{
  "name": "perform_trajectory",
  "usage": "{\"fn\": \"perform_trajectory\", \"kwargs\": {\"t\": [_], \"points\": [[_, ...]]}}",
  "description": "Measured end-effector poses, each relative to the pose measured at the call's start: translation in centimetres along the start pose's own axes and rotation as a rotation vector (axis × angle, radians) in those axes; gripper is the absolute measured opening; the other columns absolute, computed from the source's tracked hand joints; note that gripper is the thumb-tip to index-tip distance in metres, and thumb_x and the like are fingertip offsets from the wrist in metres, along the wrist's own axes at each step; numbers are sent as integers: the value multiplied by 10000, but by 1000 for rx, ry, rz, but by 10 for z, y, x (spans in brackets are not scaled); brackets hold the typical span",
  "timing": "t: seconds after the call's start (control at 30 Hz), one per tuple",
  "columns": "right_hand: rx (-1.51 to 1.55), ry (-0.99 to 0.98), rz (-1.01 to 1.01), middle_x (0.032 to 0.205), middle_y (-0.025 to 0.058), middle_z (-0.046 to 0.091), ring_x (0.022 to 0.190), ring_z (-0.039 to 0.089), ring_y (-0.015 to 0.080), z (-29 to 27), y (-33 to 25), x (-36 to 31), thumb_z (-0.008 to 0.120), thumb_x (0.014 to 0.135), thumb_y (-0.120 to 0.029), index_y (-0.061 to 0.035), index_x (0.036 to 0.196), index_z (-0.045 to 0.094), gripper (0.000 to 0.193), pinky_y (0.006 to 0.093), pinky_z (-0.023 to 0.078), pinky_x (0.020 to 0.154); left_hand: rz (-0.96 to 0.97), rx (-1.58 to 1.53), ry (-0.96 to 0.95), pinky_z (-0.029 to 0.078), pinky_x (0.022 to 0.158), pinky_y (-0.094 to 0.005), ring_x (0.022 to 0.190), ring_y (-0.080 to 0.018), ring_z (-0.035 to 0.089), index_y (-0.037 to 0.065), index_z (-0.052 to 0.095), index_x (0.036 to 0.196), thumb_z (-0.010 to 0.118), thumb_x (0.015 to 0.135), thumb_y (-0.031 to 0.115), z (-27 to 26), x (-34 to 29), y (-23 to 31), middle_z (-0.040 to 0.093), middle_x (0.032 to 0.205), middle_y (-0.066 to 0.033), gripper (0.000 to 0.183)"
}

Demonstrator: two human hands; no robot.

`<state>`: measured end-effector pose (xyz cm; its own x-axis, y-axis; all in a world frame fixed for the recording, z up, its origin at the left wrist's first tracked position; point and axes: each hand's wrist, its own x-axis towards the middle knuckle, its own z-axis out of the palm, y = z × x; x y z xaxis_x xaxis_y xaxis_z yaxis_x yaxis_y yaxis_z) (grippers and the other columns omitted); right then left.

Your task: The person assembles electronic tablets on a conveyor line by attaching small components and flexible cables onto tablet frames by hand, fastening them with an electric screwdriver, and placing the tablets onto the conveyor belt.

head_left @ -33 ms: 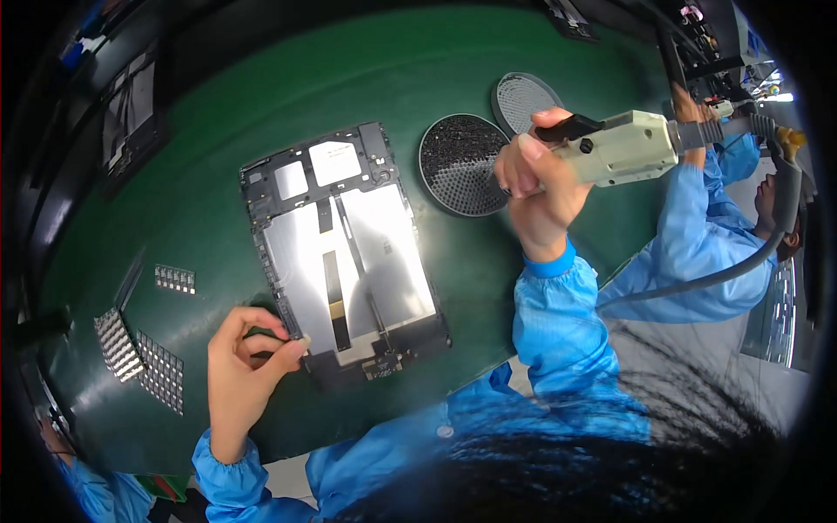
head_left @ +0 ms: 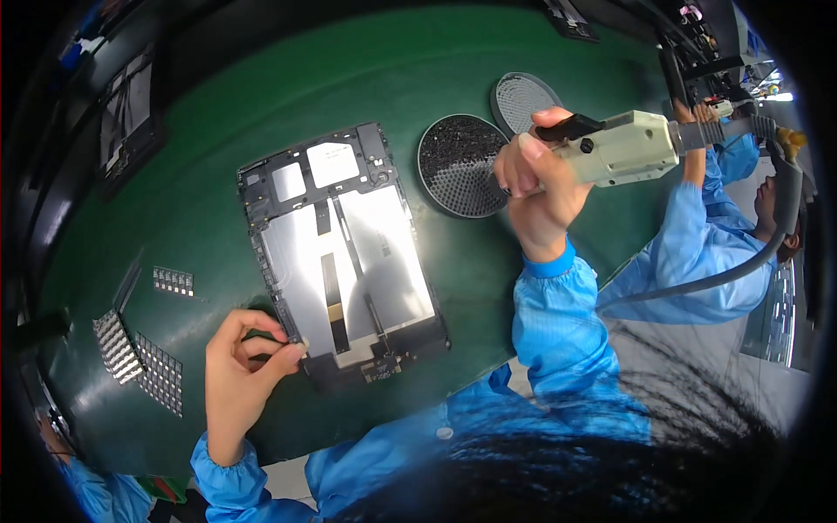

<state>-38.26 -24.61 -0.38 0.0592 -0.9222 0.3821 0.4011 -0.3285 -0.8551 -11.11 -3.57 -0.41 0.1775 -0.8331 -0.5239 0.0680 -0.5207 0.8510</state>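
An opened tablet [head_left: 384, 253], with a silvery battery area and a black frame, lies on the green mat, slightly tilted. My left hand [head_left: 248, 362] pinches its lower left edge between thumb and fingers. My right hand [head_left: 547, 183] is closed around a pale, black-levered power screwdriver [head_left: 629, 150] with a grey hose at its back end. That hand hovers at the right rim of a round dish [head_left: 466, 183], whose perforated plate is partly covered with small dark screws. The driver's tip is largely hidden by my fingers.
Behind the screw dish stands a second round perforated dish [head_left: 523, 103]. Sheets of small parts [head_left: 159, 373] and a short strip [head_left: 174, 281] lie on the left of the green mat [head_left: 288, 96]. The hose [head_left: 715, 279] curves down the right side, near a co-worker's blue sleeve [head_left: 676, 253].
The tablet and my left hand have shifted very slightly left. My right hand and the screwdriver stay in place. The co-worker's hand at the right has moved a little.
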Motion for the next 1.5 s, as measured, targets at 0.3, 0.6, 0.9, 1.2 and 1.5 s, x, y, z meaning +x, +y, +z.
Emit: {"fn": "perform_trajectory", "kwargs": {"t": [0.3,0.6,0.9,1.2,1.5], "points": [[-81,-46,20,590,-5,375,441,341,89,-3,5,3,567,899,-55,-7,1141,528,250,270,318,442,-7,24,4,535,675,-213,788,-115,675,-20,547,997,741,803,-79,-1,4,-4,607,975,-83,281],[-87,-61,39,600,-2,380,437,343,91,-3,6,3,576,898,-57,-7,1122,526,235,274,320,427,-12,-11,3,519,686,-203,805,-101,672,-8,555,1005,752,798,-71,-1,3,1,618,935,-60,293],[165,-16,277,674,-48,364,553,338,61,-75,30,7,624,888,-117,-92,1068,537,202,241,274,508,287,-14,-174,524,699,-240,859,-98,637,24,579,1008,717,867,18,-13,10,-10,616,960,-34,198],[-56,-103,291,684,-33,308,621,301,57,-48,67,10,543,967,-152,-15,1129,536,213,225,253,589,340,-46,-132,529,601,-306,736,-164,695,21,578,968,802,788,144,-27,-1,-25,651,945,-102,313],[391,-287,114,695,-18,367,640,362,62,84,27,-40,540,952,-157,34,1187,506,305,215,305,633,459,43,-147,531,612,-310,794,-162,677,-1,579,1016,797,773,112,-18,6,-30,632,950,-82,345]]}}
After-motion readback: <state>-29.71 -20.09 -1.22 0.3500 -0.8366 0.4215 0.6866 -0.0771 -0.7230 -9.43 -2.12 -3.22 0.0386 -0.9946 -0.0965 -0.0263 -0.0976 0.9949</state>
